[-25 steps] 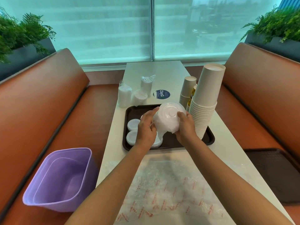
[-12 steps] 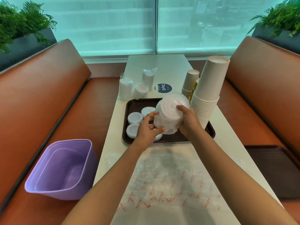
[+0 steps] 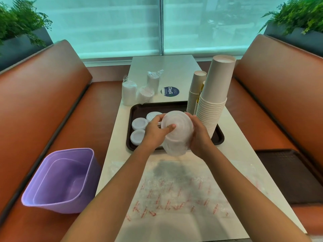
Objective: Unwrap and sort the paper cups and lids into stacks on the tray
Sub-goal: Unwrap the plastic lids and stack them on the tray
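A tall stack of matt beige paper cups (image 3: pixel 214 109) is seen on a dark, finely textured plastic tray (image 3: pixel 139 109). White lids (image 3: pixel 176 130) are wrapped in thin, glossy clear film. The lilac plastic bin (image 3: pixel 61 179) looks smooth and semi-glossy.

Table (image 3: pixel 174 67): long, white, running between two orange benches toward the window.

On it:
- Tray (image 3: pixel 219 137), dark brown, at centre; carries three lid stacks (image 3: pixel 139 124) at its 9 o'clock side and cup stacks (image 3: pixel 214 103) at its 3 o'clock side.
- Three wrapped packs (image 3: pixel 129 92), white, in clear plastic, just beyond the tray at 11 o'clock.
- Round blue sticker (image 3: pixel 169 91), at the tray's 12 o'clock, beside the packs.
- Clear plastic sheet (image 3: pixel 178 189) with red print, flat on the near end at 6 o'clock.

Left bench: purple bin (image 3: pixel 61 180) at 8 o'clock. Right bench: second dark tray (image 3: pixel 288 175) at 4 o'clock.
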The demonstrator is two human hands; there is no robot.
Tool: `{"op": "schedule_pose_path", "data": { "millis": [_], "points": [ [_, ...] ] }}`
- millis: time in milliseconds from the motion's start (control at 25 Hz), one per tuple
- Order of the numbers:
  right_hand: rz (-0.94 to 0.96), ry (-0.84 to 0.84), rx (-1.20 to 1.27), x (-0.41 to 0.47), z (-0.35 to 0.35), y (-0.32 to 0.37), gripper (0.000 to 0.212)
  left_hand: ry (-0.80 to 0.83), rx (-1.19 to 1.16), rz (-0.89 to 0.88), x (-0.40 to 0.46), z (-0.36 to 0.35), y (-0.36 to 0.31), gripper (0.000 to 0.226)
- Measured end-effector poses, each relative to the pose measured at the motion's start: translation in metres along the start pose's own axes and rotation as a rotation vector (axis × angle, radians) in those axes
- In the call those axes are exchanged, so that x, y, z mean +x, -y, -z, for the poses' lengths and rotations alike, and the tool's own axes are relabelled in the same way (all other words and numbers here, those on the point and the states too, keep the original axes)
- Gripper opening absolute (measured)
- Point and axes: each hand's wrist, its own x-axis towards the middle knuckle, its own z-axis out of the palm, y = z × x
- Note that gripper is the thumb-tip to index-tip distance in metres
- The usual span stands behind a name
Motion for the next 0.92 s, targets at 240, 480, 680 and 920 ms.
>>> {"op": "schedule_pose_path", "data": {
  "millis": [240,480,680,920],
  "points": [
    [-0.105,0.039,0.075,0.0,0.022,-0.009,0.036,-0.093,-0.003,0.006,-0.004,-0.004,0.003,0.043],
    [-0.084,0.119,0.052,0.0,0.027,-0.016,0.031,-0.001,0.089,0.054,-0.003,-0.005,0.003,0.049],
    [-0.097,0.092,0.095,0.008,0.029,-0.021,0.03,-0.049,0.133,0.014,-0.002,-0.007,0.003,0.045],
    [-0.142,-0.021,0.158,0.015,0.027,-0.02,0.033,-0.027,0.02,0.112,0.008,0.001,0.007,0.047]
  ]
}}
